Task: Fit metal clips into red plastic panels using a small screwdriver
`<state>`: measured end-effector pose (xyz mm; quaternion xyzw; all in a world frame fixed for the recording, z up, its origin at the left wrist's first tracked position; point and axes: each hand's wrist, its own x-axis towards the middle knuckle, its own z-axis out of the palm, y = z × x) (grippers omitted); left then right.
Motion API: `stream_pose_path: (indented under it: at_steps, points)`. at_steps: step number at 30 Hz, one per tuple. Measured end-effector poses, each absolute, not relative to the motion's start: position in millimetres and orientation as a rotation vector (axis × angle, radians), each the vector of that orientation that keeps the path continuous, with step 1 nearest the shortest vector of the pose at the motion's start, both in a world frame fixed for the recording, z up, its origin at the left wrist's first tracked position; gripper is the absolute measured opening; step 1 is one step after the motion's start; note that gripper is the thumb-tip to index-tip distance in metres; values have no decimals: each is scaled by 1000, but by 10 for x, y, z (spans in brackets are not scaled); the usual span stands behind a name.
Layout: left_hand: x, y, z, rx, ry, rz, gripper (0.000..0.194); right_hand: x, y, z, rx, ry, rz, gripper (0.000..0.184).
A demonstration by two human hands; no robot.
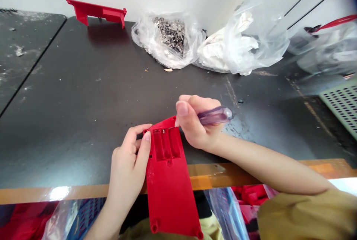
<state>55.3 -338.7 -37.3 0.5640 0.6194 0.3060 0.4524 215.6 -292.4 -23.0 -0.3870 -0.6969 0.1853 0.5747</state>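
A red plastic housing (173, 191) with a three-slot battery compartment (166, 143) near its far end lies across the table's front edge, its near end reaching past it. My left hand (131, 158) grips the housing's left side, thumb on top beside the compartment. In my right hand (198, 121) is a screwdriver (214, 115) with a clear purple handle, slanting down to the left. Its thin tip end reaches the far edge of the compartment, where small metal contacts (164, 131) show. My right fingers hide part of the shaft and the housing's upper right corner.
At the back stand another red plastic part (97, 12), an open bag of small metal pieces (171, 35) and a bag of white material (228, 48). A green perforated basket (341, 98) is at right. Blue crates (86, 214) with red parts sit below the table edge.
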Motion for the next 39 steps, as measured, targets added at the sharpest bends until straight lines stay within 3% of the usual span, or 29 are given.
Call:
stream_pose_path:
  at_steps: [39]
  points:
    - [479, -3355, -463, 1522, 1485, 733, 36, 2186, -2913, -319, -869, -1582, 429, 47]
